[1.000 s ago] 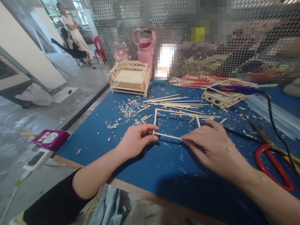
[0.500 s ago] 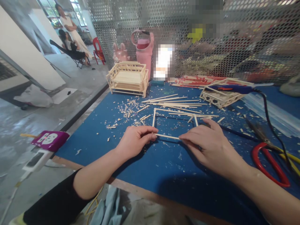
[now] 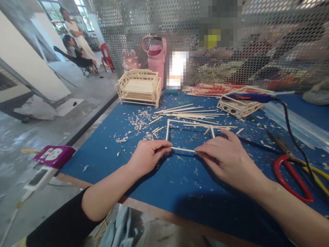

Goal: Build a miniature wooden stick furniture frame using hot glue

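Note:
A rectangular frame of thin wooden sticks is held just over the blue table. My left hand pinches its near left corner between thumb and fingers. At the near right corner my right hand grips it the same way, covering part of the right side. The near stick runs between my fingertips. A short stick slants at the far right corner. Behind the frame lie several loose sticks and scattered wood chips.
A small wooden stick bench stands at the back left, near a pink bottle. A glue gun rests on another stick structure. Red-handled scissors lie at right. A purple power strip sits left. Two people are in the background.
Very little differs. The view has shifted slightly, and both hands keep their hold on the stick frame in nearly the same place.

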`<state>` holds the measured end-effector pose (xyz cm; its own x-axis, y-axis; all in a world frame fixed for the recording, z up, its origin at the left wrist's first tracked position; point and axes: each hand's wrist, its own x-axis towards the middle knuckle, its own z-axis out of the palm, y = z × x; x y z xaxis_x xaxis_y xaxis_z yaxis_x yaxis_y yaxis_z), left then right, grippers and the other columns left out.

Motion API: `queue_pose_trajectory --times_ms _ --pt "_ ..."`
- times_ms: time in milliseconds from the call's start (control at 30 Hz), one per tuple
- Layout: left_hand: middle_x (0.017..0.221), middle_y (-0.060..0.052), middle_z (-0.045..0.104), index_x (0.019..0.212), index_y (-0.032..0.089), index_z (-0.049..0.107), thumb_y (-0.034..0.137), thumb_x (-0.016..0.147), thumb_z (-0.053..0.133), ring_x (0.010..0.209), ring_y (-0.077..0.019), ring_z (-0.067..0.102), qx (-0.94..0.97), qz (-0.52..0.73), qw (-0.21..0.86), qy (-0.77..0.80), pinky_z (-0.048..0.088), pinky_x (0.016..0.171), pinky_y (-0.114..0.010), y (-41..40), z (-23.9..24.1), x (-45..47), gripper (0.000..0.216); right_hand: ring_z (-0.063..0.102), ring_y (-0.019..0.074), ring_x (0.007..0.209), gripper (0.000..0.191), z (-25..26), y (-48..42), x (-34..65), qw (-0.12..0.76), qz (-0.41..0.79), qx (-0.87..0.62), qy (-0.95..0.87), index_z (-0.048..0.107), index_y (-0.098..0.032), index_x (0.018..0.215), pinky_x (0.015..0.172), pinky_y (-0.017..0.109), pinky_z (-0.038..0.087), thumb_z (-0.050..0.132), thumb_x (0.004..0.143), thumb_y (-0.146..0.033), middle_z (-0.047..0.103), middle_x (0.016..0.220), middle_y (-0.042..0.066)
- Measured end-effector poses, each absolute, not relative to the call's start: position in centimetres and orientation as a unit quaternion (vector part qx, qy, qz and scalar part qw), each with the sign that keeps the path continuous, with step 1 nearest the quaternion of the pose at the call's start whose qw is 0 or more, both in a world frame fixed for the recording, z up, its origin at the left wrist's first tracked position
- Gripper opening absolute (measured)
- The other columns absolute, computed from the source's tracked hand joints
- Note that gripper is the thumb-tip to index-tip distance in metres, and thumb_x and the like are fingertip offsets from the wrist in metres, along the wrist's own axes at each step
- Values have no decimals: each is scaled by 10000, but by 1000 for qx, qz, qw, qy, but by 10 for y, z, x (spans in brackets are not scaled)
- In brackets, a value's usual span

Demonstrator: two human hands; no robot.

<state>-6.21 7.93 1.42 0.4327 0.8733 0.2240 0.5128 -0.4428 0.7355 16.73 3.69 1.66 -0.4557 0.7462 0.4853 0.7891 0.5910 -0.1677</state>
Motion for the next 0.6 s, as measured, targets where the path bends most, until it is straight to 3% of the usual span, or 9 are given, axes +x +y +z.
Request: queue_pose_trajectory --times_ms 167,267,333,433,600 --pt "674 18 727 857 205 709 226 799 591 560 -113 654 787 314 293 443 527 606 -202 81 13 -62 133 619 225 912 209 38 37 184 355 -38 -475 -804 617 -197 1023 878 438 438 542 838 -261 680 961 85" --pt "640 17 720 847 203 710 252 793 592 550 -119 652 778 319 299 451 524 572 -198 82 13 -62 138 636 204 845 158 55 32 203 414 -13 -550 -725 632 -198 913 754 348 505 514 830 -263 680 893 69" --pt "639 19 719 843 207 709 256 792 588 539 -117 646 780 320 296 449 522 566 -198 82 13 -62 141 641 185 745 147 57 28 211 389 35 -569 -724 640 -202 870 697 326 517 521 810 -263 679 803 42" --pt "654 21 722 844 210 710 264 798 577 546 -115 645 789 314 282 446 516 579 -201 82 13 -62 151 633 169 687 212 46 23 211 324 108 -553 -760 639 -203 957 659 310 523 581 770 -282 678 775 26" --pt "661 23 724 850 208 712 314 805 565 564 -115 653 797 302 268 450 506 601 -198 81 16 -62 186 616 127 604 278 21 24 200 327 158 -562 -743 578 -184 1013 606 257 527 629 750 -256 669 779 17"
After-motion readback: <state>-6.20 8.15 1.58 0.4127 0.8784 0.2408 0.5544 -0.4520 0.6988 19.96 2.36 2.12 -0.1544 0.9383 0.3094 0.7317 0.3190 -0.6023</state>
